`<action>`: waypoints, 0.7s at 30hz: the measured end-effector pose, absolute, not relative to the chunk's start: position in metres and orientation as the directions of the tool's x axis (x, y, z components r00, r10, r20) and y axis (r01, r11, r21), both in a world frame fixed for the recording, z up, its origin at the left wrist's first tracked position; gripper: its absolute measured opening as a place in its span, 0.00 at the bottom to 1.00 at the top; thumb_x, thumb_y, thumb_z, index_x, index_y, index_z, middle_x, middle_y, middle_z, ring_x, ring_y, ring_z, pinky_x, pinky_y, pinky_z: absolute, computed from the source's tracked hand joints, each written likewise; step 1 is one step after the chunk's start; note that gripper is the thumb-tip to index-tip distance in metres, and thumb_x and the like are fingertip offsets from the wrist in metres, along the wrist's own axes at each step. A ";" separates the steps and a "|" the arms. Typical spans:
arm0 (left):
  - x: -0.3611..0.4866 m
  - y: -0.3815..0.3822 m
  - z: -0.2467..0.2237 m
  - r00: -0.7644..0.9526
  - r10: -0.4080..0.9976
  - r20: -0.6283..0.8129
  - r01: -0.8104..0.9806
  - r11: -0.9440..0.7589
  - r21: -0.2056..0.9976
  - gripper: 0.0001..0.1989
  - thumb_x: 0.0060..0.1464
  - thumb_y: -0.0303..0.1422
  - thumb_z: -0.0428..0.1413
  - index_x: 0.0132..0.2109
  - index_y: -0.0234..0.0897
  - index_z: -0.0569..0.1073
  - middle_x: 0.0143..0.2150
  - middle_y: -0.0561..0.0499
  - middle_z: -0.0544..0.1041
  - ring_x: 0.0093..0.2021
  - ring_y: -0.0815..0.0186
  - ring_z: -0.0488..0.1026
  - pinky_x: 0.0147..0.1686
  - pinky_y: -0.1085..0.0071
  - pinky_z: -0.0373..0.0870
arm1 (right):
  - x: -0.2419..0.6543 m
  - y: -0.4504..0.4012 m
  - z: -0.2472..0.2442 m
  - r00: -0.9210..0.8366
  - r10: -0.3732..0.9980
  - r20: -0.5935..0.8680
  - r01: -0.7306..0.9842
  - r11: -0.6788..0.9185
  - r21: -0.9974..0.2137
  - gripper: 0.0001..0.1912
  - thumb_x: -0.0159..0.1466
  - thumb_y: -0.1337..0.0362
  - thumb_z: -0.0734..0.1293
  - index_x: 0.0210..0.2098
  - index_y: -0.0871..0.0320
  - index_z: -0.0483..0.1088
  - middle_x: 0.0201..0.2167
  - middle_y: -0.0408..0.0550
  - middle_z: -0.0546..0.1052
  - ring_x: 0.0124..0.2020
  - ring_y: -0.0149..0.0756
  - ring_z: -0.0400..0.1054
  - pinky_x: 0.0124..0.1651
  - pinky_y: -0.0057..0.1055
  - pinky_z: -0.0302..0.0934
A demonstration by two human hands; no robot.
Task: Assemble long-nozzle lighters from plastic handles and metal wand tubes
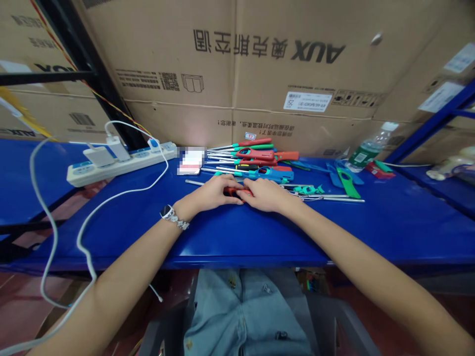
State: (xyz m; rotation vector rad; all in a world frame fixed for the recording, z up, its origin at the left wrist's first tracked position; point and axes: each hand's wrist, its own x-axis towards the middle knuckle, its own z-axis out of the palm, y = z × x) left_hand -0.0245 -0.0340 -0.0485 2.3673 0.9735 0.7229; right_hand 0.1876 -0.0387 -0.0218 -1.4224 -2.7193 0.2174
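Note:
Both hands meet over the blue table, around a red and black piece (231, 191) that is mostly covered by fingers. My left hand (218, 192) is closed on its left side, and my right hand (265, 194) holds its right side. Just behind them lies a blue lighter-like tool (273, 174) with a long metal rod. Farther back, red tools (261, 155) of the same kind are piled with their rods pointing left. Small teal parts (308, 190) and thin metal rods (343, 199) lie to the right of my right hand.
A white power strip (129, 164) with plugs and a trailing white cable (111, 197) occupies the left. Green and blue flat pieces (348, 183), a bottle (365, 152) and a red box (378, 170) sit at the right. Cardboard boxes (166, 113) stand behind the table.

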 end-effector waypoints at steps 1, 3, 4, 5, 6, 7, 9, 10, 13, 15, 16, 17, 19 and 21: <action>-0.024 -0.035 -0.049 0.608 0.735 0.299 0.495 -0.646 0.581 0.17 0.56 0.39 0.68 0.51 0.38 0.83 0.44 0.46 0.80 0.43 0.58 0.77 0.48 0.61 0.72 | 0.189 -0.039 -0.023 -0.567 0.823 0.000 0.814 0.561 -0.148 0.21 0.75 0.50 0.58 0.50 0.58 0.76 0.43 0.59 0.83 0.42 0.52 0.77 0.42 0.39 0.61; -0.022 -0.037 -0.048 0.586 0.723 0.366 0.524 -0.683 0.509 0.18 0.56 0.42 0.68 0.51 0.39 0.81 0.46 0.45 0.80 0.46 0.56 0.77 0.50 0.59 0.72 | 0.192 -0.038 -0.025 -0.554 0.832 0.022 0.819 0.550 -0.161 0.21 0.76 0.51 0.58 0.48 0.57 0.78 0.43 0.58 0.83 0.42 0.51 0.77 0.41 0.38 0.61; -0.021 -0.038 -0.046 0.559 0.712 0.425 0.543 -0.702 0.461 0.20 0.56 0.44 0.68 0.51 0.39 0.80 0.47 0.45 0.80 0.48 0.55 0.76 0.51 0.57 0.72 | 0.193 -0.038 -0.026 -0.545 0.838 0.038 0.821 0.542 -0.179 0.21 0.76 0.51 0.58 0.47 0.56 0.79 0.42 0.57 0.83 0.41 0.50 0.77 0.41 0.37 0.60; -0.021 -0.039 -0.045 0.518 0.696 0.497 0.564 -0.715 0.414 0.22 0.56 0.46 0.68 0.52 0.39 0.79 0.48 0.44 0.79 0.51 0.53 0.75 0.53 0.56 0.71 | 0.195 -0.038 -0.026 -0.532 0.845 0.059 0.822 0.532 -0.202 0.22 0.76 0.51 0.58 0.45 0.56 0.79 0.41 0.56 0.83 0.40 0.49 0.76 0.39 0.36 0.59; -0.020 -0.041 -0.042 0.457 0.675 0.580 0.585 -0.719 0.375 0.23 0.56 0.48 0.68 0.52 0.39 0.77 0.49 0.44 0.78 0.52 0.53 0.74 0.54 0.55 0.70 | 0.196 -0.038 -0.027 -0.515 0.853 0.084 0.824 0.519 -0.226 0.22 0.77 0.50 0.58 0.44 0.56 0.79 0.39 0.55 0.83 0.39 0.47 0.76 0.38 0.35 0.58; -0.019 -0.042 -0.040 0.371 0.647 0.666 0.609 -0.711 0.352 0.23 0.56 0.48 0.67 0.51 0.38 0.75 0.49 0.44 0.78 0.51 0.54 0.74 0.54 0.56 0.70 | 0.197 -0.038 -0.027 -0.493 0.862 0.114 0.825 0.505 -0.252 0.23 0.77 0.49 0.57 0.41 0.56 0.78 0.37 0.54 0.83 0.37 0.46 0.75 0.36 0.34 0.55; -0.018 -0.044 -0.034 0.128 0.572 0.810 0.647 -0.667 0.370 0.19 0.59 0.48 0.64 0.44 0.39 0.72 0.42 0.47 0.76 0.44 0.58 0.73 0.48 0.60 0.71 | 0.196 -0.038 -0.028 -0.443 0.880 0.171 0.826 0.475 -0.304 0.25 0.77 0.48 0.57 0.37 0.56 0.76 0.32 0.52 0.81 0.33 0.43 0.73 0.33 0.33 0.50; -0.018 -0.045 -0.032 -0.005 0.535 0.845 0.648 -0.641 0.410 0.17 0.60 0.47 0.63 0.40 0.40 0.69 0.38 0.50 0.73 0.39 0.61 0.70 0.43 0.62 0.70 | 0.195 -0.039 -0.029 -0.417 0.888 0.195 0.823 0.459 -0.335 0.25 0.77 0.47 0.57 0.35 0.56 0.75 0.31 0.51 0.80 0.32 0.42 0.72 0.32 0.33 0.48; -0.015 -0.044 -0.031 -0.294 0.533 0.794 0.552 -0.584 0.596 0.22 0.63 0.47 0.60 0.31 0.42 0.60 0.27 0.57 0.62 0.28 0.66 0.61 0.33 0.68 0.63 | 0.190 -0.040 -0.033 -0.353 0.906 0.233 0.791 0.422 -0.443 0.24 0.77 0.48 0.57 0.31 0.55 0.70 0.27 0.47 0.76 0.28 0.38 0.67 0.31 0.33 0.45; -0.011 -0.043 -0.035 -0.321 0.667 0.673 0.437 -0.526 0.730 0.25 0.62 0.51 0.60 0.28 0.42 0.58 0.23 0.58 0.59 0.25 0.68 0.57 0.29 0.69 0.59 | 0.185 -0.042 -0.037 -0.325 0.912 0.250 0.758 0.409 -0.508 0.23 0.76 0.48 0.58 0.30 0.55 0.67 0.25 0.45 0.74 0.26 0.36 0.65 0.30 0.32 0.45; -0.008 -0.043 -0.037 -0.290 0.752 0.592 0.382 -0.477 0.792 0.26 0.60 0.53 0.60 0.27 0.42 0.59 0.22 0.58 0.59 0.24 0.68 0.57 0.27 0.69 0.58 | 0.183 -0.043 -0.039 -0.316 0.913 0.260 0.740 0.408 -0.535 0.23 0.76 0.48 0.58 0.30 0.54 0.66 0.25 0.44 0.73 0.25 0.36 0.63 0.30 0.32 0.45; -0.004 -0.042 -0.040 -0.227 0.834 0.502 0.335 -0.417 0.845 0.27 0.58 0.55 0.61 0.26 0.41 0.61 0.21 0.58 0.60 0.24 0.69 0.58 0.26 0.69 0.58 | 0.181 -0.045 -0.041 -0.309 0.911 0.272 0.723 0.411 -0.556 0.23 0.76 0.49 0.58 0.29 0.54 0.65 0.24 0.44 0.72 0.25 0.35 0.62 0.30 0.32 0.45; 0.003 -0.042 -0.046 -0.078 0.938 0.338 0.257 -0.308 0.916 0.27 0.54 0.57 0.62 0.26 0.40 0.66 0.22 0.57 0.65 0.24 0.69 0.62 0.27 0.70 0.60 | 0.176 -0.047 -0.044 -0.303 0.907 0.292 0.692 0.420 -0.587 0.22 0.75 0.50 0.59 0.28 0.54 0.64 0.24 0.43 0.72 0.25 0.35 0.61 0.30 0.32 0.46; 0.010 -0.043 -0.049 0.048 0.968 0.245 0.172 -0.249 0.953 0.28 0.53 0.59 0.62 0.28 0.38 0.71 0.24 0.54 0.71 0.27 0.67 0.68 0.30 0.69 0.65 | 0.171 -0.050 -0.047 -0.313 0.902 0.298 0.653 0.432 -0.622 0.21 0.75 0.52 0.59 0.29 0.55 0.66 0.25 0.44 0.73 0.26 0.35 0.62 0.31 0.31 0.47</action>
